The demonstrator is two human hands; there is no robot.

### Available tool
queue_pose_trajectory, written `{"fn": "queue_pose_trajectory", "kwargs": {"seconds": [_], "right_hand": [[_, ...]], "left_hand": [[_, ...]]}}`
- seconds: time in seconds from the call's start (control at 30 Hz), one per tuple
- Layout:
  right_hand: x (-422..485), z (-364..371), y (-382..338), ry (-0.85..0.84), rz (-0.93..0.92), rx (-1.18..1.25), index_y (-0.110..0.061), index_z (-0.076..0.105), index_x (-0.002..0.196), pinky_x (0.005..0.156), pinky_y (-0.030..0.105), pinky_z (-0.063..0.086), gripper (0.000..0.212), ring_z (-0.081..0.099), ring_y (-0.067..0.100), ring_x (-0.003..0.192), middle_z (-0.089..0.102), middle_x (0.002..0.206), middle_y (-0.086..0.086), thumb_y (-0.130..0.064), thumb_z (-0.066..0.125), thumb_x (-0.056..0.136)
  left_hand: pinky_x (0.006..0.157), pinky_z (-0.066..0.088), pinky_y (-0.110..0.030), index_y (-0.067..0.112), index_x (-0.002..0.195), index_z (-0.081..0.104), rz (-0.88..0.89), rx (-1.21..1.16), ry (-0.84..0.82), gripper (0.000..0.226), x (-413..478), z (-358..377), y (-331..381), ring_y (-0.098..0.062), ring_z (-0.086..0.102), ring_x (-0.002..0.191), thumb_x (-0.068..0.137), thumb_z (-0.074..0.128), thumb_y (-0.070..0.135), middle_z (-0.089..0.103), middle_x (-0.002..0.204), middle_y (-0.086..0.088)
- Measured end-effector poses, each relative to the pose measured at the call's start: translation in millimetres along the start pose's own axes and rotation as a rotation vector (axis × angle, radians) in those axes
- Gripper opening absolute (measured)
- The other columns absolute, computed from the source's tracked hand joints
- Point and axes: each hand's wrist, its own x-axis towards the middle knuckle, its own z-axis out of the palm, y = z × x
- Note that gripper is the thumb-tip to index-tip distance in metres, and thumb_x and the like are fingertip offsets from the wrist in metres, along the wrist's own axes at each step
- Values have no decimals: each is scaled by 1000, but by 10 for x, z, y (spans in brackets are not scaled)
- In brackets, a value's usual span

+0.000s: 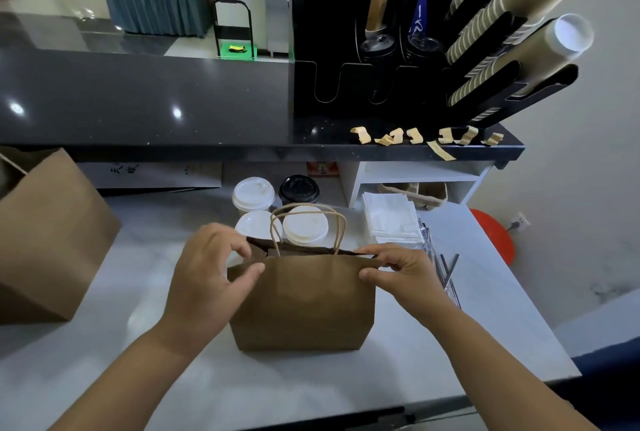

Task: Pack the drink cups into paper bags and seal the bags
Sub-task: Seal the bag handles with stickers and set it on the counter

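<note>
Pinching the paper bag [301,302] by its top corners with left grip [211,268] and right grip [398,275], mid bench [502,292]; not yet sealed, four lidded cups [304,224] behind unpacked.

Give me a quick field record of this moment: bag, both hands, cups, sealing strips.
bag: brown paper bag with twisted handles, upright on the white counter, mouth pressed nearly flat, no strip visible on it
left hand: holds the bag's top left corner
right hand: pinches the top right corner
bag contents: hidden
beyond the bag: three white-lidded cups, one black-lidded cup
sealing: tan paper strips along the dark shelf edge, none in hand
other: second brown paper bag at left
</note>
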Motion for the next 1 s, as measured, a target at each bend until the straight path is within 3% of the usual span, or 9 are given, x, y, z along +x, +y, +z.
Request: {"fn": "queue_pose_trajectory", "kwargs": {"seconds": [0.07,0.2,0.33,0.4,0.5,0.6,0.77,1.0], "right_hand": [[7,-11,-10,-11,4,0,-24,72,63,71,5,46,31,65,-2,86,72,91,-11,5,75,71],[19,-13,-8,-24,-3,-9,-25,70,59,69,5,45,34,64,-4,84,72,91,-7,7,75,71],[32,-22,12,-41,-55,-49,-16,73,66,73,7,46,23,65,-3,82,72,91,-3,7,75,70],[40,-37,34,-43,-65,-56,-4,75,75,75,9,48,11,65,0,83,72,91,-1,6,75,71],[40,-60,57,-37,-65,-64,-1,76,82,75,8,48,12,65,1,86,71,91,-6,6,74,72],[36,-73,77,-40,-66,-120,-6,77,80,75,8,49,11,63,-1,87,70,91,-10,2,76,73],[4,-87,121,-5,-108,-175,-17,73,64,76,14,51,15,65,2,86,71,87,-17,-5,81,68],[17,-82,176,11,-94,-174,-20,53,55,76,9,47,33,64,3,85,70,85,-17,-8,81,68]], "left_hand": [[76,37,-26,12,74,58,206,34,4,13,84,24,102,-17,49,80,74,67,20,59,78,-1],[78,44,-32,12,81,68,566,64,-83,4,156,212,298,-22,58,82,83,66,9,66,84,-1],[102,35,-34,14,109,63,793,242,-267,21,213,505,500,-22,54,113,89,59,17,66,111,-3],[112,23,-42,10,117,59,766,431,-377,35,283,594,564,-26,44,129,89,57,30,64,117,-6],[114,21,-51,9,102,64,618,568,-496,39,386,617,615,-28,40,133,84,60,43,68,106,-9],[114,19,-49,17,88,68,531,486,-539,28,399,642,626,-23,48,126,81,64,45,71,97,-2],[115,-8,-35,29,91,69,331,229,-575,21,410,669,580,-11,41,128,84,59,46,70,100,10],[115,5,-35,30,87,71,268,136,-583,15,420,725,544,-8,43,122,82,64,42,68,96,11]]}}
